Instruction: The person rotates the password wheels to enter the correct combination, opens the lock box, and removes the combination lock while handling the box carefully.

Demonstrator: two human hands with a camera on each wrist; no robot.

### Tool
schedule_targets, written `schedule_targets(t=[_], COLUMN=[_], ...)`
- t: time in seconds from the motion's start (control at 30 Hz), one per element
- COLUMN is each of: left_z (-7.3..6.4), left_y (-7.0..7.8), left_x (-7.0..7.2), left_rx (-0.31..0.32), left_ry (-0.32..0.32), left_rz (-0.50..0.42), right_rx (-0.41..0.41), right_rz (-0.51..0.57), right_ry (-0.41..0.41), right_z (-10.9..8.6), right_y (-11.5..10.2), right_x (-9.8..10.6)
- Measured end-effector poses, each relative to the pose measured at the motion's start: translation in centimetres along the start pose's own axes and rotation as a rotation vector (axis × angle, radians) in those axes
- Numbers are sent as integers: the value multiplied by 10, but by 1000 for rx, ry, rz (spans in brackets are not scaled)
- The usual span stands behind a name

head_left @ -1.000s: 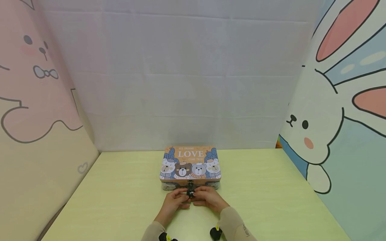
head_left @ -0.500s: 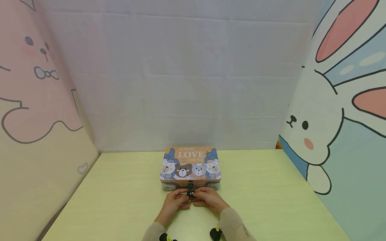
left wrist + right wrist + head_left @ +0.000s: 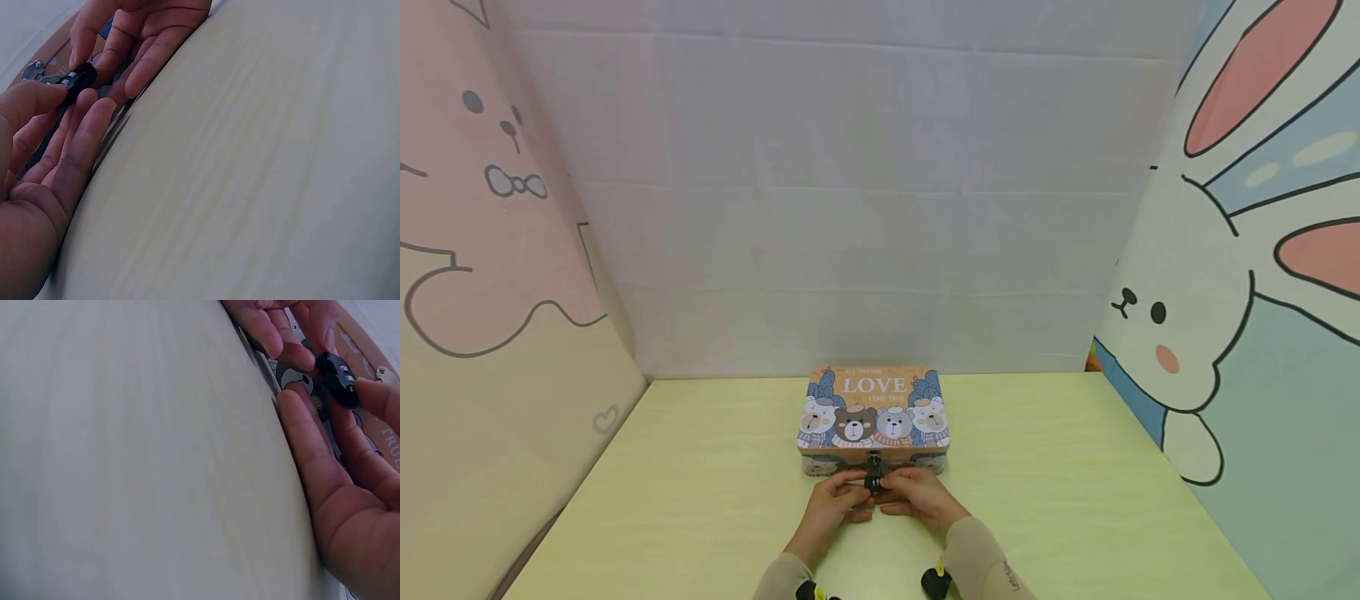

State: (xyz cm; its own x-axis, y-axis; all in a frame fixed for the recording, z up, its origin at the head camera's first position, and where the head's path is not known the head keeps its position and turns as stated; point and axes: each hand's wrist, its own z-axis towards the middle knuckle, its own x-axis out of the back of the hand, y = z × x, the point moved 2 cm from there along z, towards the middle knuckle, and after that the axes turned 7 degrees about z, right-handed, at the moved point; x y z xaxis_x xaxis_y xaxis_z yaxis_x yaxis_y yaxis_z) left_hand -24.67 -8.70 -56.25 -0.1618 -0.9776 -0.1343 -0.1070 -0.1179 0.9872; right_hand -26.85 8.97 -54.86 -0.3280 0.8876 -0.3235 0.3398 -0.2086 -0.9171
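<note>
A small black combination padlock (image 3: 873,483) with number dials hangs at the metal latch (image 3: 385,374) on the front of a tin box (image 3: 872,427). The box lid carries bears and the word LOVE. My left hand (image 3: 829,505) pinches the padlock from the left between thumb and fingers. From the other side, my right hand (image 3: 923,495) grips it too, its thumb at the dials in the right wrist view. Little white marks show on the dials, too small to read. Fingers of both hands hide part of the box front.
The pale yellow-green table (image 3: 1075,483) extends on both sides of the box. Behind it hangs a white cloth (image 3: 865,208). Printed panels stand at the left and right, one with a rabbit (image 3: 1195,350). Black wrist devices (image 3: 936,582) sit by the sleeves.
</note>
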Motion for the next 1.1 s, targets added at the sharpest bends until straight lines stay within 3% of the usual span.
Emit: schedule_targets(t=[0.23,1.1], left_z=[0,0], left_y=[-2,2], left_x=[1,0], left_rx=[1,0], left_ry=[5,-1], left_rz=[4,20], right_rx=[-25,23], right_rz=[34,49], right_ry=[11,-35], right_z=[-2,-1], right_y=[-3,0], right_x=[-1,3])
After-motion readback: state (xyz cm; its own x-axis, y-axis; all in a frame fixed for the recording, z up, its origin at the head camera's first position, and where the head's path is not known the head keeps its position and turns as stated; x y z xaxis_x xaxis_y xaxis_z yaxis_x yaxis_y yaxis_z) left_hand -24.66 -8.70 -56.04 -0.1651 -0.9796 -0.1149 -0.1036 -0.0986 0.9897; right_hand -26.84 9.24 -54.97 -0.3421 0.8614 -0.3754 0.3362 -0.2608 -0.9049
